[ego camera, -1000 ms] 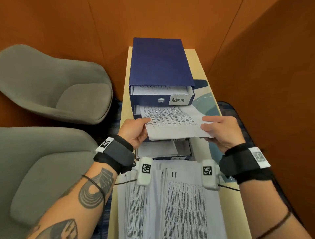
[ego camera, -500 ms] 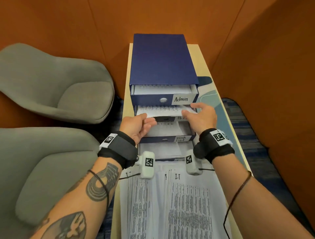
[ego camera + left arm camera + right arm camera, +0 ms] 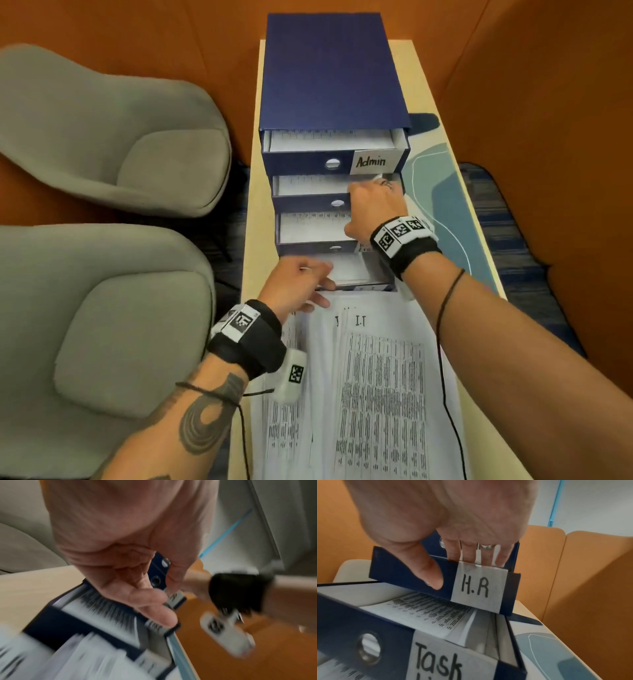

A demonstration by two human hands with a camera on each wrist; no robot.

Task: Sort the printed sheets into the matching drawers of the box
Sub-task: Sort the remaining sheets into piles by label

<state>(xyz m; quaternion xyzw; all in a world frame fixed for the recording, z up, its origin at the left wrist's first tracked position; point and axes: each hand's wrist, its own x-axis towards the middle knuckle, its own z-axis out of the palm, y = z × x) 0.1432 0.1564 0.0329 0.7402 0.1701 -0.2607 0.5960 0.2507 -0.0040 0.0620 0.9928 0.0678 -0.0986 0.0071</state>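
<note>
A dark blue drawer box (image 3: 329, 75) stands on the table with its drawers pulled out in steps. From the top they read Admin (image 3: 371, 161), H.R (image 3: 477, 586) and Task List (image 3: 436, 660), above a bottom drawer (image 3: 352, 270). My right hand (image 3: 373, 202) reaches into the H.R drawer (image 3: 308, 199). Its fingers (image 3: 469, 553) go behind the front wall onto the printed sheet (image 3: 308, 183), and the thumb (image 3: 433, 580) presses the front face. My left hand (image 3: 301, 284) hovers over the bottom drawer's near edge, fingers loosely curled and holding nothing. A pile of printed sheets (image 3: 376, 394) lies in front of the box.
The narrow beige table (image 3: 424, 85) fills a corner of orange padded walls (image 3: 548, 137). A teal printed mat (image 3: 442, 205) lies to the right of the box. Two grey chairs (image 3: 120, 137) (image 3: 102, 325) stand close on the left.
Both hands slid a printed sheet into the H.R drawer. The left hand then let go and drew back over the bottom drawer, while the right hand stayed at the drawer front.
</note>
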